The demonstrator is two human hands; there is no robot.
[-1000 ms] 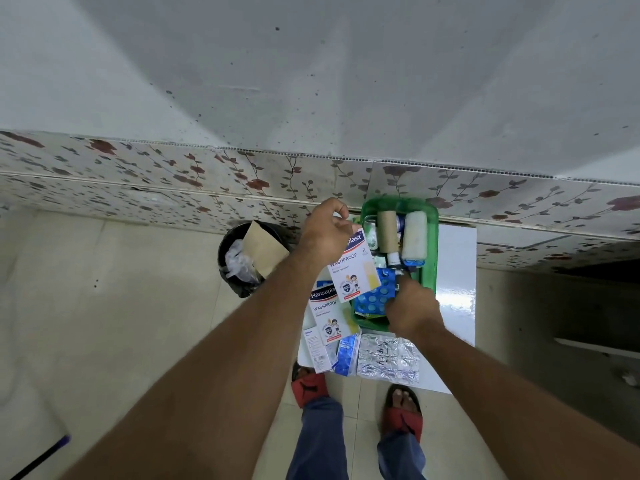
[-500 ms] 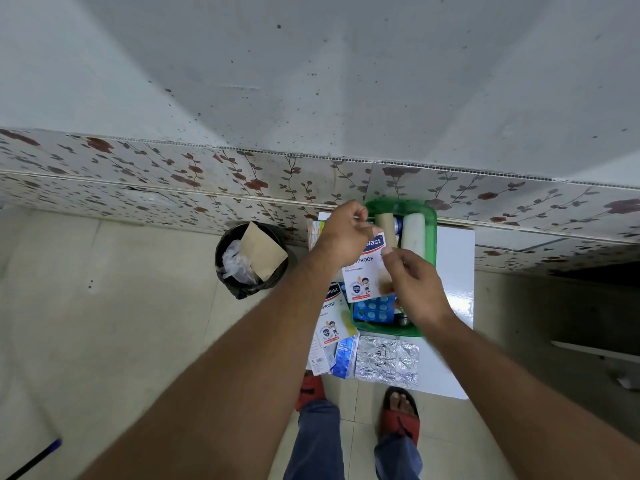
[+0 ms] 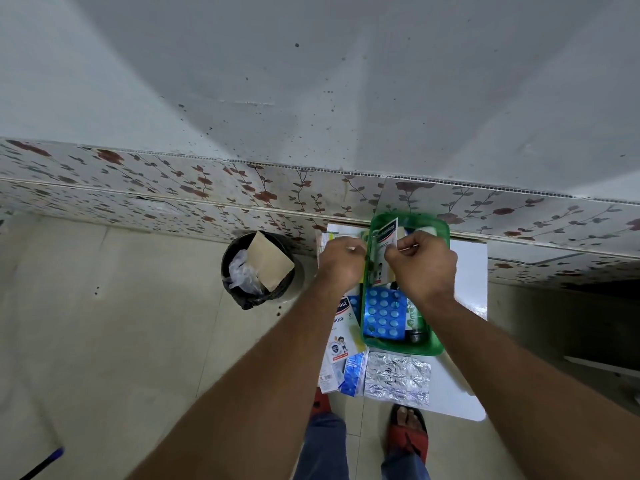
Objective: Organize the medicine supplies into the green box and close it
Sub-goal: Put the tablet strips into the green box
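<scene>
- Head view: the left hand (image 3: 341,263) and the right hand (image 3: 420,263) meet over the far half of the green box (image 3: 403,348), fingers of each pinched on one white plaster packet (image 3: 385,244) that stands between them, the left on its left edge, the right on its right edge.
- The packet's top pokes up at 12 o'clock from the hands, over the box's far end; whether its lower end touches anything inside is hidden.
- Inside the box, at 6 o'clock from the hands, lies a blue pill strip (image 3: 383,318), with a green bottle (image 3: 414,318) just beside it at 3 o'clock.
- Outside, on the white worktop (image 3: 469,271), a second plaster packet (image 3: 341,329) lies against the box's left wall.
- At 6 o'clock from the box lie a silver foil strip (image 3: 398,379) and a blue sachet (image 3: 353,372).
- A black bin (image 3: 258,268) stands on the floor at 9 o'clock from the worktop.
</scene>
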